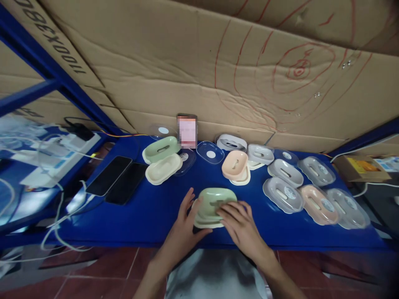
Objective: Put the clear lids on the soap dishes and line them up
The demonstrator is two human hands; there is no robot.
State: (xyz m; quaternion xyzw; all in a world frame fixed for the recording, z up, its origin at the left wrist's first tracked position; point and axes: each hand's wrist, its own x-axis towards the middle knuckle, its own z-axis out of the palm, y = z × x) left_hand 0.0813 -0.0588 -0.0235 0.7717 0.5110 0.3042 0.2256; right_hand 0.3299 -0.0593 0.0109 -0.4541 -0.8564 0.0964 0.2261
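A green oval dish (218,195) sits on a cream base (202,224) near the front edge of the blue table, with a slot in its middle. At its left side is my left hand (188,218), fingers spread and thumb apart. My right hand (238,220) lies over the right part of the dish, its fingers bent down toward the slot; whether they hold anything small there is hidden. Behind on the left, another green dish (160,149) stands beside a cream tray (163,168).
Peach dish (235,164), clear lid (210,152) and phone with a lit screen (187,131) are at the back. Several lidded dishes (283,194) fill the right. Two dark phones (110,176) and white cables (59,207) lie left. Cardboard (156,62) stands behind.
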